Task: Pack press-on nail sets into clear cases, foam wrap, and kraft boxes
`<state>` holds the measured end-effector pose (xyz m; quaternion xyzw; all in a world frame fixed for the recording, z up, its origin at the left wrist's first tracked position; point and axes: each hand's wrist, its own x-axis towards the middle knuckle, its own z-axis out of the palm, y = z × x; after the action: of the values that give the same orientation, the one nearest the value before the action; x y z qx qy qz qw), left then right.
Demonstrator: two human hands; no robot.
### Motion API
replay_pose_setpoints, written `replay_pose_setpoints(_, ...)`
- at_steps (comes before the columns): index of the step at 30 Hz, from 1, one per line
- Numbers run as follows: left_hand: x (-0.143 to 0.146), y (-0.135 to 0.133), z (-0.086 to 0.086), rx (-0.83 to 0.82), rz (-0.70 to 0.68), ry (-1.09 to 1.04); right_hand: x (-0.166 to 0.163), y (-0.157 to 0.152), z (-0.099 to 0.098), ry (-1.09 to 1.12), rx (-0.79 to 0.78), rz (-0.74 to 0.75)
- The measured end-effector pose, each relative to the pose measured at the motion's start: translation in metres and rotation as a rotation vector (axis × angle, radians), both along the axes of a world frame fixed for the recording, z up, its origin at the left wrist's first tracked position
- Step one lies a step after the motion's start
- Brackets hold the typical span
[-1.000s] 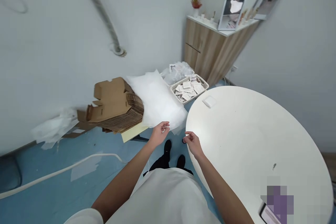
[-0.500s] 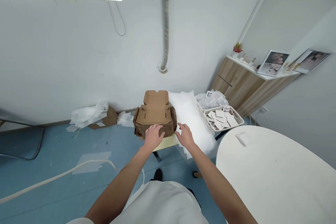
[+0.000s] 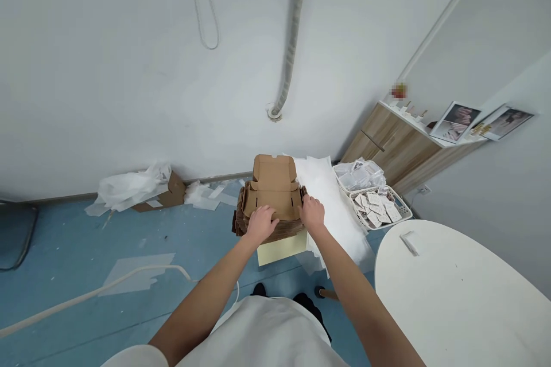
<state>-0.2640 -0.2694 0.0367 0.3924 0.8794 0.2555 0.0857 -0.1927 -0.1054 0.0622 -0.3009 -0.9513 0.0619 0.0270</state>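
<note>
A stack of flattened brown cardboard boxes (image 3: 275, 203) sits on a small pale-yellow table (image 3: 282, 250); the top one is spread out with its lid panel toward the wall. My left hand (image 3: 262, 225) rests over the front edge of the stack, thumb apart from the fingers. At the stack's right side, my right hand (image 3: 312, 211) has its fingers curled against the edges and flaps of the boxes. Sheets of white packing foam (image 3: 329, 200) lie directly right of the stack, beside my right hand.
Two white baskets, one with clear plastic bags (image 3: 361, 175), one with small white cards (image 3: 376, 207), stand right of the foam. A round white table (image 3: 465, 292) is at the right. A wooden cabinet (image 3: 400, 143) stands behind. An open carton (image 3: 174, 189) and a pale hose (image 3: 107, 287) are on the floor.
My right hand has moved onto the stack's right edge, and my left hand lies over its front edge. More of the yellow tabletop shows in front of the stack. The view has shifted.
</note>
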Motion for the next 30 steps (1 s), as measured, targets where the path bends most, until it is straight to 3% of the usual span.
replay_pose_setpoints(5, -0.005, -0.003, -0.004, -0.009, -0.032, -0.038, -0.014, -0.004, 0.007, -0.053, 0.073, 0.023)
replay_pose_setpoints(9, -0.006, -0.006, -0.006, 0.036, -0.023, -0.049, -0.014, -0.002, 0.014, -0.051, -0.016, -0.026)
replay_pose_setpoints(13, -0.005, -0.011, -0.005, 0.093, -0.003, -0.053, -0.008, 0.008, 0.020, 0.123, -0.290, -0.092)
replay_pose_setpoints(19, -0.008, -0.013, 0.003, 0.179, -0.075, 0.000, 0.003, 0.013, 0.026, 0.541, -0.940, -0.250)
replay_pose_setpoints(21, -0.011, -0.013, 0.006, 0.203, -0.092, 0.007, 0.009, 0.008, 0.027, 0.609, -1.055, -0.241)
replay_pose_setpoints(27, -0.012, -0.012, 0.015, 0.313, -0.097, 0.058, 0.032, -0.020, 0.025, 0.677, -0.925, -0.202)
replay_pose_setpoints(30, -0.005, -0.010, 0.021, 0.370, -0.098, 0.088, 0.036, -0.024, 0.038, 0.635, -0.930, -0.154)
